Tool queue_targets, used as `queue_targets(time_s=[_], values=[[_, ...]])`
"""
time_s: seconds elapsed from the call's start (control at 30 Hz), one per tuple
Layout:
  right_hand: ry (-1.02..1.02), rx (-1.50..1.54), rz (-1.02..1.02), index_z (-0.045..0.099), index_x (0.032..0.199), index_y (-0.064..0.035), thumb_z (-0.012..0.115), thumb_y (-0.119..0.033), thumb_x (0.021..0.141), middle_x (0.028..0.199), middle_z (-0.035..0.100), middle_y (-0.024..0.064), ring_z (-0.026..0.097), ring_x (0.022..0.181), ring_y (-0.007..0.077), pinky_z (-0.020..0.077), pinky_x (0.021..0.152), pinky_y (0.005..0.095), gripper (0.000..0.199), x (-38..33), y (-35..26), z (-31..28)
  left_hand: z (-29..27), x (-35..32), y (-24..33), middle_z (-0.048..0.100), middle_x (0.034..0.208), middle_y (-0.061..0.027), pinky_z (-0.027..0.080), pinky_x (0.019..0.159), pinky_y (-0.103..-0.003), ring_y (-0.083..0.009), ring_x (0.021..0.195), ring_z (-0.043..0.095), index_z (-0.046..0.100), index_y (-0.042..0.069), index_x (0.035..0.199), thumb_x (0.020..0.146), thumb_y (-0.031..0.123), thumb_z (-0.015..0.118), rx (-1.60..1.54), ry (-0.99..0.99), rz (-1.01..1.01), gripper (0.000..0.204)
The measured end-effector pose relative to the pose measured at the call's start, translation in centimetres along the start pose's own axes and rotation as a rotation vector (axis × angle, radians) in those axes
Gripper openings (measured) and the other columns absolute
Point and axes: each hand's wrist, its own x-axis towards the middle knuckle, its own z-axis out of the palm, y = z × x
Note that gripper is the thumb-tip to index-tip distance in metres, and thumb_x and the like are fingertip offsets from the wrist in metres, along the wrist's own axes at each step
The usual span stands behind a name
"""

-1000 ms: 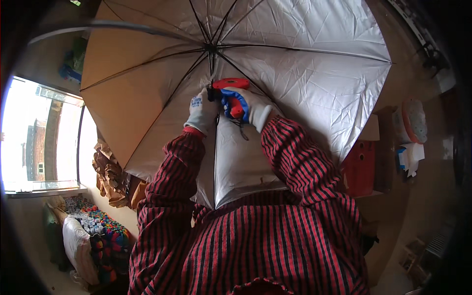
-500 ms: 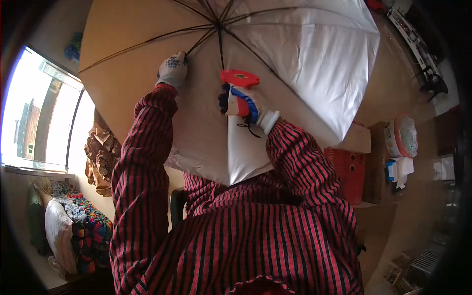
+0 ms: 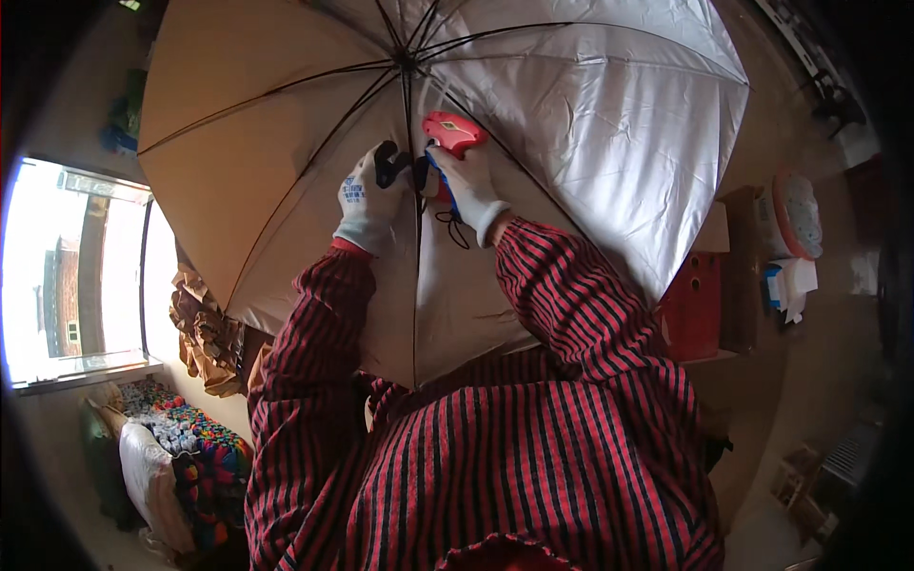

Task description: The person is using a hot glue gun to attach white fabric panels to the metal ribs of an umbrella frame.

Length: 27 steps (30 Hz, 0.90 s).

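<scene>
An open umbrella (image 3: 590,124) lies with its silvery underside toward me, its dark ribs spreading from the hub (image 3: 406,61). My left hand (image 3: 367,195), in a white glove with dark fingers, is closed at the dark umbrella rib (image 3: 417,257) that runs down from the hub. Just right of that rib, my right hand (image 3: 466,186) grips a red gun-shaped hand tool (image 3: 451,129). A black cord loop (image 3: 453,228) hangs below its grip. The gloves hide most of the tool's lower part and the spot between the two hands.
Crumpled brown paper (image 3: 205,333) is at the left beside a bright window (image 3: 81,276). Below it stands a pile of multicoloured items (image 3: 195,428) by a white cloth (image 3: 148,485). At the right are a red box (image 3: 690,309), a brown carton (image 3: 743,276) and a round tub (image 3: 795,214).
My left hand has moved right and down from another rib to the one near my right hand. The red tool has shifted slightly up and left, its head now tilted.
</scene>
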Motion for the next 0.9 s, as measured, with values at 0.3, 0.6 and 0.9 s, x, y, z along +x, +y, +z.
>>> queue_targets(time_s=[0.3, 0.6, 0.9], values=[[-0.011, -0.06, 0.065, 0.063, 0.09, -0.0024, 0.062, -0.016, 0.083, 0.079, 0.059, -0.0032, 0.051, 0.07, 0.0049, 0.0436, 0.062, 0.026, 0.015, 0.3, 0.7, -2.0, 1.2, -2.7, 3.5, 0.058, 0.117, -0.0173, 0.048, 0.082, -0.043, -0.0344, 0.1, 0.06, 0.046, 0.013, 0.127, 0.078, 0.035, 0.063, 0.107, -0.234, -0.071, 0.056], [-0.045, -0.104, 0.167, 0.064, 0.087, -0.0009, 0.063, -0.019, 0.081, 0.073, 0.06, -0.0015, 0.052, 0.064, 0.0062, 0.0438, 0.058, 0.0274, 0.019, -0.1, -0.6, -0.3, -0.4, -1.6, 2.3, 0.062, 0.108, -0.0182, 0.048, 0.081, -0.043, -0.0347, 0.095, 0.062, 0.052, 0.011, 0.119, 0.078, 0.036, 0.062, 0.169, -0.308, -0.223, 0.049], [0.163, -0.06, 0.027, 0.06, 0.071, -0.0005, 0.062, -0.024, 0.078, 0.057, 0.054, 0.0024, 0.051, 0.051, 0.0101, 0.0399, 0.047, 0.031, 0.024, -0.7, 0.7, 1.5, 0.4, 2.4, 2.2, 0.067, 0.089, -0.0163, 0.05, 0.074, -0.038, -0.0311, 0.086, 0.065, 0.066, 0.008, 0.098, 0.076, 0.023, 0.063, 0.053, -0.156, -0.214, 0.027]])
